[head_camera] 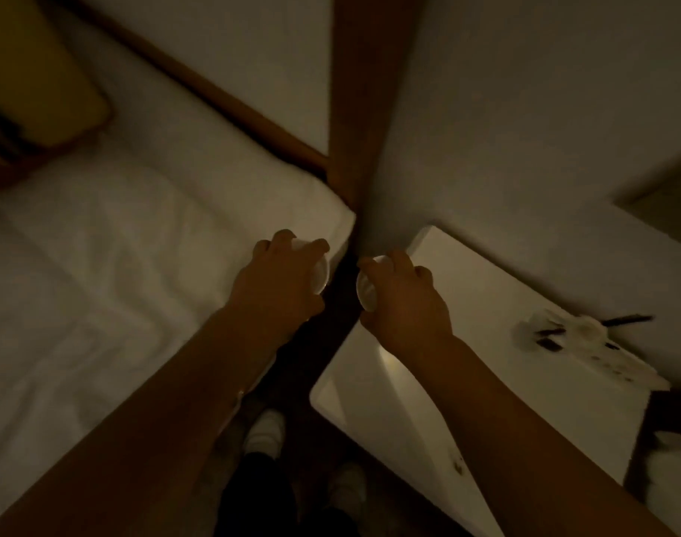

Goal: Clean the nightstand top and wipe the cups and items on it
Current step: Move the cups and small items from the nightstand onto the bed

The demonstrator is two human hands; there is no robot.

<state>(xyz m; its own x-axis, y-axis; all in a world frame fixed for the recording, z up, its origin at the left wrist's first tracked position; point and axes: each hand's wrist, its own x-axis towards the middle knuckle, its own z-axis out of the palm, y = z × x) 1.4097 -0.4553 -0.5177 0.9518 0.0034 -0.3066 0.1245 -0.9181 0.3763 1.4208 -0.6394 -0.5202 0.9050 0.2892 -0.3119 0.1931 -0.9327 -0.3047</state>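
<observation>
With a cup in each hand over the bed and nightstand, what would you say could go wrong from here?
1. The left hand holds its cup at the mattress edge; set down there, soft bedding may tip it into the dark gap.
2. The right hand holds the other cup at the nightstand edge beside that gap; a loose grip could drop it.
3. Dim light may hide smudges; the papers could be swept off.
</observation>
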